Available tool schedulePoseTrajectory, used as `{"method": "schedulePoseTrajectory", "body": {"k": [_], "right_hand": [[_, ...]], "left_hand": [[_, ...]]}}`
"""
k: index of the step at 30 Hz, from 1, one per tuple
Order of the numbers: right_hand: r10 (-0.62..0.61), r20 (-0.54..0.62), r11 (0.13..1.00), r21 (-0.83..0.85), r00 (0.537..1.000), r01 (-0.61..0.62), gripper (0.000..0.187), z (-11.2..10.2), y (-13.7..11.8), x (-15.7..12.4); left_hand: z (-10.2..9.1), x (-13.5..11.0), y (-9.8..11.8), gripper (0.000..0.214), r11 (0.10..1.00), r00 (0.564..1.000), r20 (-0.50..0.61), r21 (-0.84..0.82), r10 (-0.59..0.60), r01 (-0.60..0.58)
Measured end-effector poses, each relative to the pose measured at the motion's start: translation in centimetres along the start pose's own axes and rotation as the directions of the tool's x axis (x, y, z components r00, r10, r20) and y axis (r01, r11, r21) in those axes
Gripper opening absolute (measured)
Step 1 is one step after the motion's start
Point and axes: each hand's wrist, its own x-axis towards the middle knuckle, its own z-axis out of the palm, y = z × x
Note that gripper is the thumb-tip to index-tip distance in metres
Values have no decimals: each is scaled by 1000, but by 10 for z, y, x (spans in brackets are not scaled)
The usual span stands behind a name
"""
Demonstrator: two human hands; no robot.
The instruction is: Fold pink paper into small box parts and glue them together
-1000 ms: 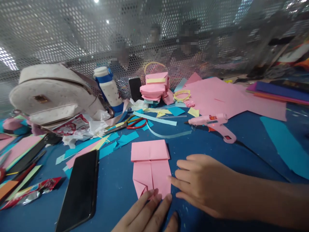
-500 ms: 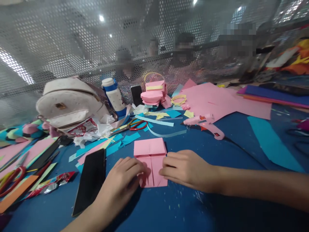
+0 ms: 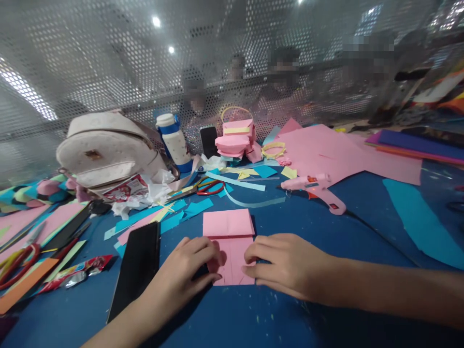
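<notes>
A pink folded paper point(image 3: 228, 224) lies on the blue table in front of me, with a wide folded band across its far end and creases down the nearer part. At its left edge, my left hand point(image 3: 190, 266) has its fingers bent and closed on the paper, thumb near the lower corner. My right hand point(image 3: 288, 263) closes on the right edge, with curled fingers over the nearer part. The fingers hide both side edges. Beyond my right hand, a pink glue gun point(image 3: 313, 186) rests on its side.
A black phone point(image 3: 137, 266) lies left of my left hand. Blue paper scraps point(image 3: 197, 208) and red-handled scissors point(image 3: 210, 187) lie behind the folded paper. Farther back stand a white backpack point(image 3: 105, 145), a bottle point(image 3: 174, 145) and a pink paper bag point(image 3: 237, 137). Pink sheets point(image 3: 326, 150) spread at right.
Both hands have moved slightly toward me along the paper's sides, and the paper's nearer part looks flatter, its middle slit less plain. The view has shifted slightly.
</notes>
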Motion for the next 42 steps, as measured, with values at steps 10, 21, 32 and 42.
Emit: {"method": "schedulePoseTrajectory", "body": {"k": [10,21,32,42], "right_hand": [[189,79,976,92,979,-196,18,-3,-3,12],[56,136,979,186,989,-81,4,-7,0,11],[-107,110,989,-89,988,117,14,-9,6,8],[-313,-2,934,-182,950,307,25,-8,5,2]], "left_hand": [[-2,-2,-3,11,965,999,-3,-257,-52,49],[8,-6,8,10,990,995,-36,-104,89,-92],[-1,-3,-4,14,950,950,5,33,311,-311],[-2,-3,2,19,771,802,-61,328,594,-546]]}}
